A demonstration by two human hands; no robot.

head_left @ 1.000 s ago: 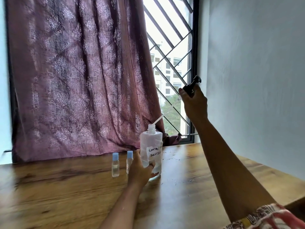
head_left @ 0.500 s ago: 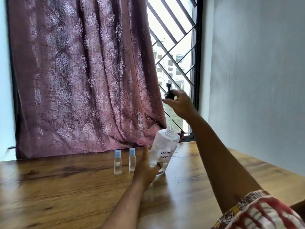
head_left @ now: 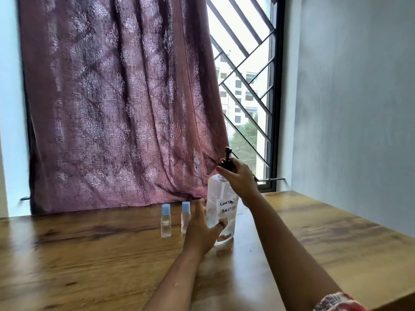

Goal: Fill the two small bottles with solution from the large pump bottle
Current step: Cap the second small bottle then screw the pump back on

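Head view: the one angle we get, looking down across the wooden surface [head_left: 89, 254] towards the window [head_left: 247, 90].
Pump bottle [head_left: 221, 212]: upright on the surface at centre. It is clear, the handwritten label faces us, and the liquid sits low in the body.
Left hand [head_left: 202, 230]: fingers wrapped round the bottle's lower half, clamped on and bracing it.
Right hand [head_left: 239, 178]: up at the neck, fingers curled round the black pump [head_left: 227, 161], nozzle poking up above the knuckles. I cannot tell whether the collar is screwed home or only resting on the neck.
Small bottles [head_left: 166, 223]: upright, side by side and not touching, just left of the pump bottle. The right one [head_left: 185, 217] is partly tucked behind the left hand.
Caps [head_left: 165, 209]: blue, one on each small bottle, so nothing can go in yet. Fill levels are hard to read.
Risk, knock-over: that left hand is very close to the nearer small bottle, and a shift of grip could tip it.
Risk, spill: twisting the pump against a loose hold could rock the big bottle and slop solution out at the neck.
Risk, miss: narrow necks and a squirting nozzle make it easy to wet the surface.
Count: one pump bottle, one pump, two small bottles, two caps, two hands.
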